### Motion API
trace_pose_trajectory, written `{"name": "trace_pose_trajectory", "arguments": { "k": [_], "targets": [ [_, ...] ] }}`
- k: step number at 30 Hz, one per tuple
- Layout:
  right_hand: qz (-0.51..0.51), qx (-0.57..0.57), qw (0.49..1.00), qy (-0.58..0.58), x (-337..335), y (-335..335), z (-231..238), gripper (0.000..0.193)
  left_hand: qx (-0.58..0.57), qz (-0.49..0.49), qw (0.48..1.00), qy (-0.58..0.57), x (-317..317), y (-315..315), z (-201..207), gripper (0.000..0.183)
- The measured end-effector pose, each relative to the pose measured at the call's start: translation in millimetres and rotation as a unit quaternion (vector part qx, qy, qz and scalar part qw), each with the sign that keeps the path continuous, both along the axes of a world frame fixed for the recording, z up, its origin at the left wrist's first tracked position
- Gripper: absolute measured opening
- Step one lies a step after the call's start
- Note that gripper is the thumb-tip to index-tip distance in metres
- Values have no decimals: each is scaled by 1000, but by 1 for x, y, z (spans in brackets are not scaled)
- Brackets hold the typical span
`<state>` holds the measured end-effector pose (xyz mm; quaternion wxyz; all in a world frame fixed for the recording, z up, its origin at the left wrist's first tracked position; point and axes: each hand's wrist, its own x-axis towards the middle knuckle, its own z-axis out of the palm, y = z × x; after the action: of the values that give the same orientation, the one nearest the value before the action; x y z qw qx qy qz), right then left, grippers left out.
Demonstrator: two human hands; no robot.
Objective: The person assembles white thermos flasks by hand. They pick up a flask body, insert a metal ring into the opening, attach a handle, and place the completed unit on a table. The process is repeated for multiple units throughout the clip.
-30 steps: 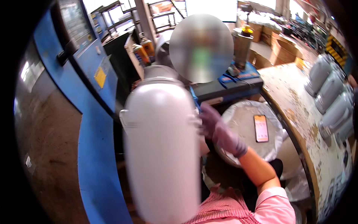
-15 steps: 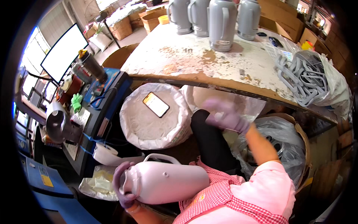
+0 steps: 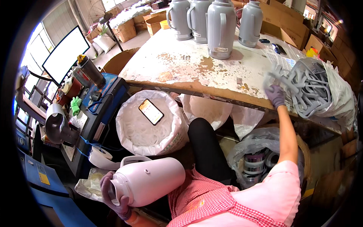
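Observation:
My left hand (image 3: pixel 115 198), in a purple glove, is wrapped round the neck end of a pale lilac thermos jug (image 3: pixel 151 181). The jug lies on its side across my lap, its open mouth toward the left. A loop handle sticks up from its upper side. My right arm reaches to the table's front edge. There my gloved right hand (image 3: pixel 275 95) is closed on a grey plastic handle (image 3: pixel 278 78), which is smeared by motion. Beside it, a heap of similar grey handles (image 3: pixel 310 90) spills from a white plastic bag (image 3: pixel 343 92).
Several grey thermos jugs (image 3: pixel 222 32) stand on the worn white table (image 3: pixel 170 56). Below are a white sack (image 3: pixel 123 125) of clear rings with a phone (image 3: pixel 151 112) on top, and a plastic-lined box (image 3: pixel 306 151) of metallic bands. A monitor (image 3: pixel 66 55) stands left.
My right hand has moved from above my knee, right and forward to the heap of handles, taking hold of one. The jug and my left hand have shifted left in view.

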<state>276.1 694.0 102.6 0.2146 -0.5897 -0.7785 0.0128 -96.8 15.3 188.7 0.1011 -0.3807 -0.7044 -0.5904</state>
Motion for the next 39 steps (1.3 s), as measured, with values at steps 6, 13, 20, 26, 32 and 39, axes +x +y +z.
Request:
{"name": "trace_pose_trajectory", "arguments": {
  "k": [6, 13, 20, 26, 32, 39],
  "targets": [
    [187, -69, 853, 483, -94, 34, 22, 30, -23, -17, 999, 17, 6, 23, 16, 84],
    [447, -143, 640, 608, -226, -253, 108, 20, -37, -5, 985, 169, 69, 33, -5, 77],
    [186, -678, 267, 659, -256, -410, 40, 39, -90, 1, 971, 222, 105, 18, -10, 70],
    [160, -827, 208, 497, -275, -428, 17, 33, 6, -26, 956, 293, 111, 13, -15, 75],
    [121, -807, 215, 536, -267, -428, 17, 31, 36, 18, 965, 259, 120, 18, -25, 83],
    [312, -617, 533, 487, -254, -453, 55, 38, -113, -94, 962, 232, 131, 7, -10, 74]
  ]
}}
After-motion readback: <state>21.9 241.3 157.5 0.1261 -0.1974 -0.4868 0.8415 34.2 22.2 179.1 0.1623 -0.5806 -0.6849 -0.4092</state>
